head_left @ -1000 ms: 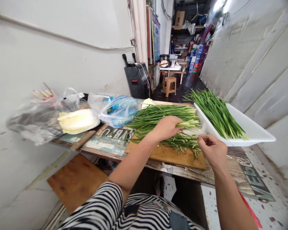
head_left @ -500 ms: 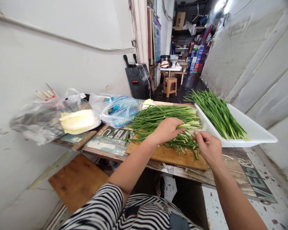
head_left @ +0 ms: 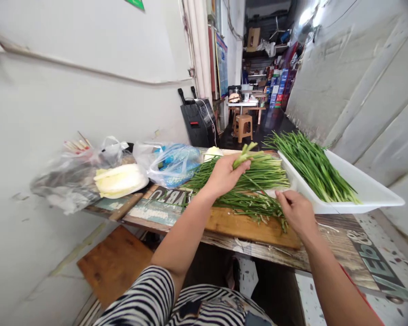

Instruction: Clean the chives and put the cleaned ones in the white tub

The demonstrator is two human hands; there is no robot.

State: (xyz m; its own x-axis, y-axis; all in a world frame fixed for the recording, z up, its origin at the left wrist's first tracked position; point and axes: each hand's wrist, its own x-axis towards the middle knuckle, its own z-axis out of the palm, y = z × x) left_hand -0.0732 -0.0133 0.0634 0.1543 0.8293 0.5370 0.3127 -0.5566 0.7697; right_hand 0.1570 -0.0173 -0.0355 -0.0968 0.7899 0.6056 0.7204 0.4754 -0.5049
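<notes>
My left hand (head_left: 226, 177) is wrapped round a small bunch of green stalks (head_left: 247, 155), their pale cut ends pointing up and to the right. The fingers of my right hand (head_left: 296, 209) are pinched together near the tray's left corner; whatever they hold is too small to make out. Long green leafy stalks (head_left: 263, 175) lie in a heap beneath and between the hands, partly over a wooden cutting board (head_left: 245, 225). To the right, a white tray (head_left: 370, 181) holds a neat pile of the same greens (head_left: 321, 174).
Left on the table are a halved cabbage (head_left: 121, 180), a wooden-handled knife (head_left: 125, 207), a blue plastic bag (head_left: 175, 163) and a clear bag (head_left: 68, 181). Behind stand a black speaker (head_left: 199, 123) and a stool (head_left: 243, 127). A brown board (head_left: 115, 262) sits below.
My left hand has lifted the small bunch up and left, away from my right hand. My right hand stays near the tray's corner. The view has shifted slightly.
</notes>
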